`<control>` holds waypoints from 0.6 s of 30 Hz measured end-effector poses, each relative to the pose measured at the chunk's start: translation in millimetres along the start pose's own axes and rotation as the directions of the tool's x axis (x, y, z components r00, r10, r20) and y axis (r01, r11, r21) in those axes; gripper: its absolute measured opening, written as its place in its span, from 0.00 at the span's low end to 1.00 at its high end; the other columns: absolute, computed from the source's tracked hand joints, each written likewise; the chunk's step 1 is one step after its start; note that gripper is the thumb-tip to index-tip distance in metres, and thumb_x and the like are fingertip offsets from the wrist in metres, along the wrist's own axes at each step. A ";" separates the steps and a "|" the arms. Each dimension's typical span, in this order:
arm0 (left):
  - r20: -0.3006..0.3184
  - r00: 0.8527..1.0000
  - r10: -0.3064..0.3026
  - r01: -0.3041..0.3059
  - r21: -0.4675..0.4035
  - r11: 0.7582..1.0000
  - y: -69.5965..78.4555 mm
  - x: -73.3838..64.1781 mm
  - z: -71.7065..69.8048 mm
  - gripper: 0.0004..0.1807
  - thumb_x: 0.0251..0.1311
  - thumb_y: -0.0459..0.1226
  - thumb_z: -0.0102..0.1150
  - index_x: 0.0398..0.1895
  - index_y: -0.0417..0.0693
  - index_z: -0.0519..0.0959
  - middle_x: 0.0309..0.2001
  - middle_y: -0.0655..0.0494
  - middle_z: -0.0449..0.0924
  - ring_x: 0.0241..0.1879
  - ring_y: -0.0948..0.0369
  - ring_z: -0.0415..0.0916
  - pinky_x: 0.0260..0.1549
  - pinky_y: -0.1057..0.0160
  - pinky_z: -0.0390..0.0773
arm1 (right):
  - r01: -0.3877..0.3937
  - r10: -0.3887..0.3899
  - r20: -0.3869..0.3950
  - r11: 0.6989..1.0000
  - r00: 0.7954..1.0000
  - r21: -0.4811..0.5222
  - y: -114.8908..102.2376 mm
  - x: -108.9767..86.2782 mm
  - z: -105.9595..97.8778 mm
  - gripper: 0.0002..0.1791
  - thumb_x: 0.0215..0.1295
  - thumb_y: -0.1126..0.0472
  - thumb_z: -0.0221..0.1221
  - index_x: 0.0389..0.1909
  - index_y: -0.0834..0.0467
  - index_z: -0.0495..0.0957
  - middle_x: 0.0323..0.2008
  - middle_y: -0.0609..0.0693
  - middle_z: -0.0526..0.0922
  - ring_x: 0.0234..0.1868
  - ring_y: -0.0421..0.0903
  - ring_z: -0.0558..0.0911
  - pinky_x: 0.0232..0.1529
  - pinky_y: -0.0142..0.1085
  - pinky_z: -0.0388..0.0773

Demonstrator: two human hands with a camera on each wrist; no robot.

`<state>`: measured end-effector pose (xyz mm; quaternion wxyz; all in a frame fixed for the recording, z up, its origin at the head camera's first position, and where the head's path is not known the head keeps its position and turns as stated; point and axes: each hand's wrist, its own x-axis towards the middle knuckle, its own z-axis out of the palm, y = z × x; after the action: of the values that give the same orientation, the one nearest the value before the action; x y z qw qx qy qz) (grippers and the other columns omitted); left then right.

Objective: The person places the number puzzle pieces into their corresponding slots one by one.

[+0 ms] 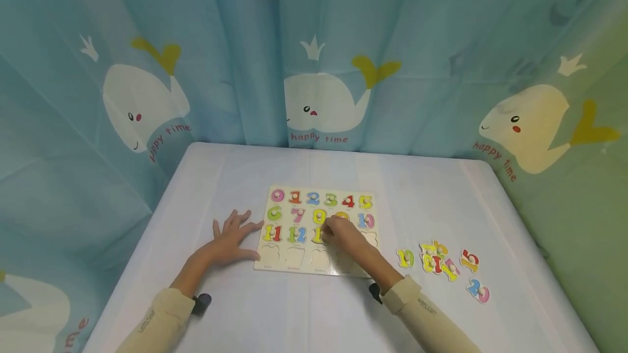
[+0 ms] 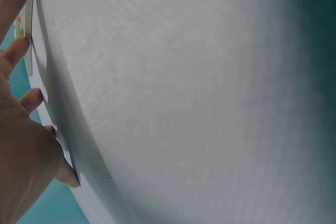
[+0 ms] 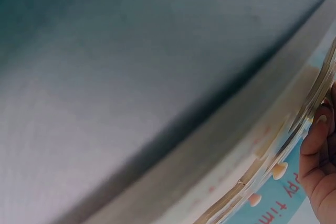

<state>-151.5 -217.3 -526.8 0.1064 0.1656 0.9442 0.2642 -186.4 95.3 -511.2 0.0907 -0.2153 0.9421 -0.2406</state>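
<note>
Head view, board: pale, flat rectangular number-puzzle board [image 1: 320,259] on the white tabletop [image 1: 235,173], long axis running left to right.
Head view, right hand [image 1: 349,237]: fingers curled together, apparently pinching a yellow-figured number piece [image 1: 316,235] at the third row's third place, directly under the fingertips.
Head view, left hand [image 1: 228,243]: spread wide, grasping nothing, index finger and thumb at the board's left edge.
Head view, loose pieces: brightly coloured knobbed numbers [image 1: 433,263] right of the board; right hand nearer.
Left wrist view, left hand: fingers splayed beside the board's edge.
Right wrist view, right hand: partly cut off, grip unclear; pale knobs [image 3: 280,170] nearby.
</note>
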 end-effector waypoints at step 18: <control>0.003 1.000 -0.004 0.004 -0.013 1.000 5.4 -2.7 -3.9 0.45 0.45 0.56 0.68 0.67 0.50 0.66 0.70 0.36 0.49 0.68 0.35 0.33 0.53 0.26 0.27 | 0.026 -0.027 -0.010 1.000 1.000 -0.015 -3.8 -5.9 0.3 0.07 0.57 0.65 0.65 0.37 0.61 0.80 0.28 0.44 0.75 0.29 0.40 0.73 0.35 0.31 0.75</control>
<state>-148.7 -215.8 -520.3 0.1094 0.1636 0.9426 0.2698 -179.7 94.8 -509.1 0.0813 -0.2272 0.9414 -0.2358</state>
